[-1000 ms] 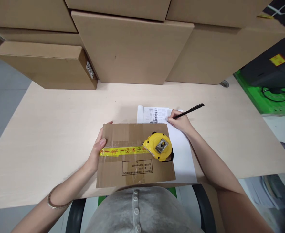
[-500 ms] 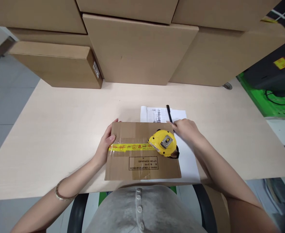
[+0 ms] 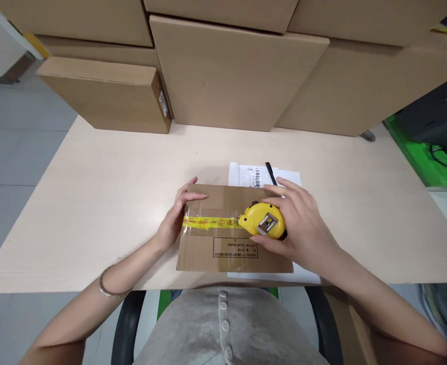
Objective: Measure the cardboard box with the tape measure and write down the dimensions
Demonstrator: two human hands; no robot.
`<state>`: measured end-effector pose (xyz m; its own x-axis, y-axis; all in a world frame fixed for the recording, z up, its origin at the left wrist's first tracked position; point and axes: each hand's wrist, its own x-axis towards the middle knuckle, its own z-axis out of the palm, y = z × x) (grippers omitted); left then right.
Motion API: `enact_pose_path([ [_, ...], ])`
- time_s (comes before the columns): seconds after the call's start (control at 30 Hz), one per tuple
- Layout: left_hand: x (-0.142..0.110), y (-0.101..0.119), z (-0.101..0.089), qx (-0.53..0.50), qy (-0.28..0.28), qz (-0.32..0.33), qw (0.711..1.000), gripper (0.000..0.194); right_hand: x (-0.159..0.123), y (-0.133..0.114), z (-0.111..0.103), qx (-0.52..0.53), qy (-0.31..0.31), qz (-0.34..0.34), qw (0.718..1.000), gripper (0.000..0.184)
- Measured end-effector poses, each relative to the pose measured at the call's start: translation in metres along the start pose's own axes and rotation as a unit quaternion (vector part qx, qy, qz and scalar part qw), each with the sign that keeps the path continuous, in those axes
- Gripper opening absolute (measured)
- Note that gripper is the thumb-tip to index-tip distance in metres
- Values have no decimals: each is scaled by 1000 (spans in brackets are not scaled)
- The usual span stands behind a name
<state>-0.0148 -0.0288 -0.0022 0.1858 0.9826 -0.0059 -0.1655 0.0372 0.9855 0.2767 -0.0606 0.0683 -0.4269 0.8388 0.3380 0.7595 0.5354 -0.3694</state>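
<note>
A flat cardboard box (image 3: 198, 251) with yellow printed tape across it lies in front of me, partly over white paper sheets (image 3: 292, 177). My left hand (image 3: 174, 218) grips the box's left side, its thumb or a finger laid over the top face. On the box's right part rests a yellow tape measure (image 3: 265, 220) with a metal clip facing up. Around its right end curves my right hand (image 3: 299, 223), thumb on the near side and fingers on the far side. A black pen (image 3: 271, 173) lies on the paper beyond my right fingers.
Large cardboard boxes (image 3: 234, 76) stand stacked along the back of the table (image 3: 113, 187). A slimmer cardboard box (image 3: 120, 101) stands at the back left. To the right is a green crate (image 3: 413, 152) with dark equipment. A chair armrest (image 3: 128, 324) shows below.
My right hand has left the box's far right edge by the pen and come over the tape measure, taking hold of it. My left hand's fingers have shifted on the box. The view has moved slightly.
</note>
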Motion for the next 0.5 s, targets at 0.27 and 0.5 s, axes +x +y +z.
enact_pose_path([
  [0.27,0,-2,5,-91,7,-20,996,56,57,-44,17,223,-115,-52,967,47],
  [0.5,9,-18,-18,-77,-50,1,996,59,79,-64,30,172,-164,-104,966,49],
])
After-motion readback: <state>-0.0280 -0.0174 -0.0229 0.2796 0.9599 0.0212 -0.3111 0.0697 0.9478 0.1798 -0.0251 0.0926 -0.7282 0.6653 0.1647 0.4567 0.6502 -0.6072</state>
